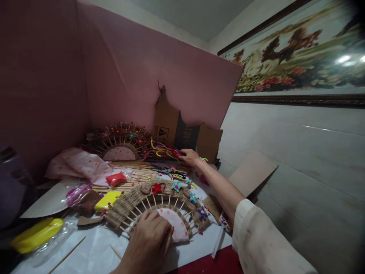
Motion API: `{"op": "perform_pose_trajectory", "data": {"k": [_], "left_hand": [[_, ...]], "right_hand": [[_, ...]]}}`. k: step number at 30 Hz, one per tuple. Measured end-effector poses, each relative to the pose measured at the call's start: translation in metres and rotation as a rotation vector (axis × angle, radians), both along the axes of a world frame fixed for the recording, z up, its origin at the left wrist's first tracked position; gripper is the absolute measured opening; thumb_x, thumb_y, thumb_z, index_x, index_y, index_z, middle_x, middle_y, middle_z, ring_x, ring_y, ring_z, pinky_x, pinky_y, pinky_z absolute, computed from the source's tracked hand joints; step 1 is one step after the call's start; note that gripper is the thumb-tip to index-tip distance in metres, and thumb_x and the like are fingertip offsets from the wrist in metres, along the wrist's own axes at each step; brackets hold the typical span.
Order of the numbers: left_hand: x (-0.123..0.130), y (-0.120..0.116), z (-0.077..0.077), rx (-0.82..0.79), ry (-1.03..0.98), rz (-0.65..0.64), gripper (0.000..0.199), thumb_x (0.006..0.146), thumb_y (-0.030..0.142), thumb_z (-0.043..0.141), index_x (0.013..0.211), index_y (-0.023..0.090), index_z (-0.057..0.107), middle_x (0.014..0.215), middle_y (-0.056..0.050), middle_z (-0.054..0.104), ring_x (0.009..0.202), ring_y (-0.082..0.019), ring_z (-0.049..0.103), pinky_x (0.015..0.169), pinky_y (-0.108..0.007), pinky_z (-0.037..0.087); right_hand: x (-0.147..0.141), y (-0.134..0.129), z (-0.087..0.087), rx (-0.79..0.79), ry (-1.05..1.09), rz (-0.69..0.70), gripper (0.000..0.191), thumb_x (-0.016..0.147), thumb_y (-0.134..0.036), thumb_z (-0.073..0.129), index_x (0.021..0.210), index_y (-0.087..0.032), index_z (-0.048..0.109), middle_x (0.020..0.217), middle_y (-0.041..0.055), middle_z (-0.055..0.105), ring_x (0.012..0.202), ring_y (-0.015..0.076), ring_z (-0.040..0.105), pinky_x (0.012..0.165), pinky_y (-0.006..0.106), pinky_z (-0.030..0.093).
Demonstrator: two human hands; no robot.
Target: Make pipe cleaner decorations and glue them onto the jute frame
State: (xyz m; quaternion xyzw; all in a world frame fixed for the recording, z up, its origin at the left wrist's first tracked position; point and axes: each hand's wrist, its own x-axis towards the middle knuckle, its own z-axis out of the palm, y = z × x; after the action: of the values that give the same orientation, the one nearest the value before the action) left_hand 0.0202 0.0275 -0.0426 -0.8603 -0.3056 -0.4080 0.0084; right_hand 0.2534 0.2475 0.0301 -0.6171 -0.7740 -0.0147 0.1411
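Observation:
A woven twine fan (122, 207) with stick ribs lies before me, its rim carrying a red, a purple and several blue star-shaped flowers. My left hand (152, 236) is closed at the lower middle of this fan, over its dotted pale half-round centre (173, 222); the fingertips are hidden under the hand. Stretched out to the back, my right hand (189, 156) has its fingers bent together on a tangle of coloured pipe cleaners (165, 149). A second, similar fan (119, 140) stands against the pink wall, left of the tangle.
Yellow clay packs (37, 234) and a red pack (116, 179) lie on the left, near dotted cloth (80, 163). Thin sticks (134, 173) are spread behind the fan. Torn cardboard (167, 118) leans at the back. A clear glue stick (218, 239) lies at right.

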Motion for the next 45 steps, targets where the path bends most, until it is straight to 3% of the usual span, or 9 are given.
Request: {"op": "perform_pose_trajectory", "data": {"k": [4,7,12,21,29,37,45], "left_hand": [[-0.001,0.000,0.000,-0.007,0.001,-0.007,0.022,0.081,0.006,0.041,0.065,0.017,0.052,0.061,-0.002,0.060,0.063,-0.018,0.055,0.064,-0.038,0.044],[-0.001,0.000,0.001,-0.006,-0.013,-0.015,0.022,0.081,0.007,0.041,0.066,0.018,0.052,0.061,-0.002,0.060,0.065,-0.018,0.056,0.065,-0.037,0.044],[0.000,-0.001,0.003,-0.002,-0.015,-0.012,0.021,0.079,0.006,0.042,0.065,0.017,0.052,0.061,-0.002,0.060,0.065,-0.019,0.057,0.064,-0.038,0.045],[0.000,-0.002,0.006,0.032,0.000,-0.012,0.022,0.079,0.006,0.042,0.063,0.017,0.052,0.058,-0.001,0.059,0.061,-0.017,0.055,0.061,-0.035,0.045],[0.001,-0.001,0.006,0.045,0.002,-0.007,0.023,0.080,0.007,0.042,0.062,0.018,0.051,0.057,-0.001,0.058,0.060,-0.017,0.055,0.061,-0.034,0.046],[0.000,-0.001,0.003,0.035,-0.010,-0.008,0.021,0.079,0.006,0.043,0.063,0.018,0.051,0.058,-0.001,0.059,0.060,-0.017,0.055,0.062,-0.036,0.045],[0.001,-0.002,0.002,0.020,0.012,0.002,0.022,0.081,0.007,0.042,0.065,0.018,0.052,0.060,-0.001,0.059,0.061,-0.018,0.055,0.062,-0.037,0.045]], "right_hand": [[-0.002,0.007,-0.009,-0.083,0.007,0.012,0.036,0.087,-0.047,0.048,0.104,-0.019,0.062,0.105,0.0060,0.065,0.095,0.0200,0.060,0.081,0.034,0.046],[0.000,0.016,-0.015,-0.114,0.006,-0.019,0.030,0.089,-0.039,0.048,0.105,-0.014,0.058,0.106,0.0070,0.061,0.094,0.0189,0.059,0.082,0.039,0.048],[0.007,0.023,-0.019,-0.127,-0.009,-0.109,0.027,0.088,-0.032,0.052,0.110,-0.016,0.055,0.112,0.0075,0.057,0.098,0.0198,0.058,0.082,0.039,0.049],[0.025,0.016,-0.010,-0.235,-0.058,-0.301,0.028,0.088,-0.031,0.053,0.112,-0.016,0.054,0.114,0.0079,0.056,0.098,0.0201,0.057,0.082,0.039,0.049],[0.016,0.020,-0.018,-0.357,-0.102,-0.434,0.030,0.088,-0.030,0.054,0.113,-0.015,0.053,0.113,0.0085,0.056,0.097,0.0200,0.058,0.080,0.039,0.050],[0.026,0.023,-0.013,-0.206,0.015,-0.449,0.029,0.088,-0.030,0.053,0.113,-0.015,0.054,0.115,0.0087,0.055,0.099,0.0203,0.057,0.083,0.040,0.049],[0.045,0.020,0.003,-0.026,0.298,-0.297,0.028,0.089,-0.030,0.052,0.111,-0.014,0.054,0.109,0.0078,0.058,0.092,0.0183,0.059,0.078,0.038,0.051]]}}
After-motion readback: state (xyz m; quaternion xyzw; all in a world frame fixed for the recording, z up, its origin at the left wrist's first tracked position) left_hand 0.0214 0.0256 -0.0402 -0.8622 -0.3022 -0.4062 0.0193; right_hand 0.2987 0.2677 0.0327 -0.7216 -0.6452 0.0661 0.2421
